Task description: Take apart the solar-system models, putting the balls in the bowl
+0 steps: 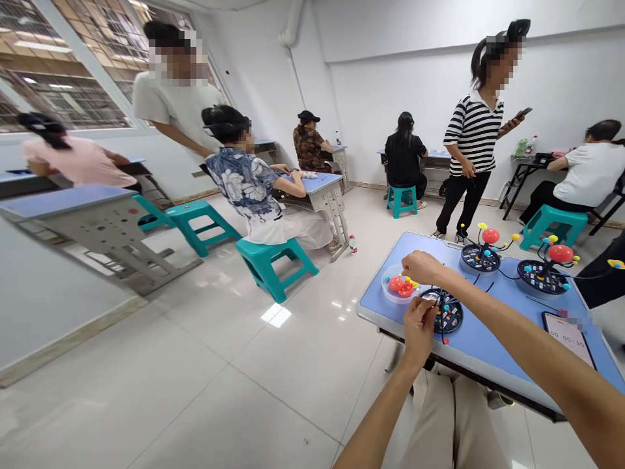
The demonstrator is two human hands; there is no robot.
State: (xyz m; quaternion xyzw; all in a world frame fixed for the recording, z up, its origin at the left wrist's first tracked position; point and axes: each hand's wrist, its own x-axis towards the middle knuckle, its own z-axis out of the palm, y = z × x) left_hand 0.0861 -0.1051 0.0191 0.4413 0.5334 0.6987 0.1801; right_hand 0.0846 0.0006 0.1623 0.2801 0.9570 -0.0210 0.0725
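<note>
On my feed, one blue desk fills the near right, with at least seven other people beyond it and five green stools in sight. My right forearm slants across the desktop and blocks part of it. Past it stand two models, each topped by one large red ball. A third model, the one I'm working at, sits on the desk's near left, partly behind my hands. One clear bowl stands just beside it; one phone lies at the right. My right hand is curled closed over the bowl's side, and my left hand is pinched narrow at the third model's edge; I can't tell what either holds. Two loose black rods lie beyond the forearm.
</note>
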